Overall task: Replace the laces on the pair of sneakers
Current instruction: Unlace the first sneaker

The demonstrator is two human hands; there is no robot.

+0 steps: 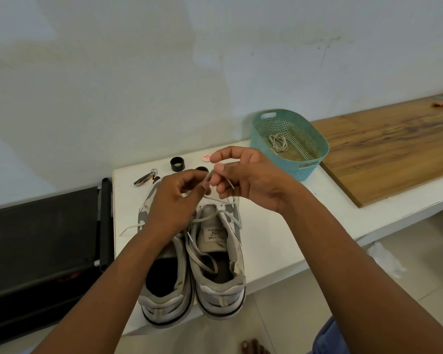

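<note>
I had both hands raised over the right-hand sneaker [219,254] of the pair on the white table [266,238]. My left hand [174,200] and right hand [243,177] each pinched the pale lace [210,176] between thumb and fingertips. To do it well I judged I should keep the tip stiff and feed it straight (no twist). My hands hid the front eyelets, so progress was unclear.

Two sneakers [192,264] side by side on the counter [279,226], heels nearest. Behind them: nail clipper [145,178] left, ring [177,164] and cap [206,157] centre. Basket [289,143] behind right, lace [278,142] inside. Board [394,149] right of basket.
</note>
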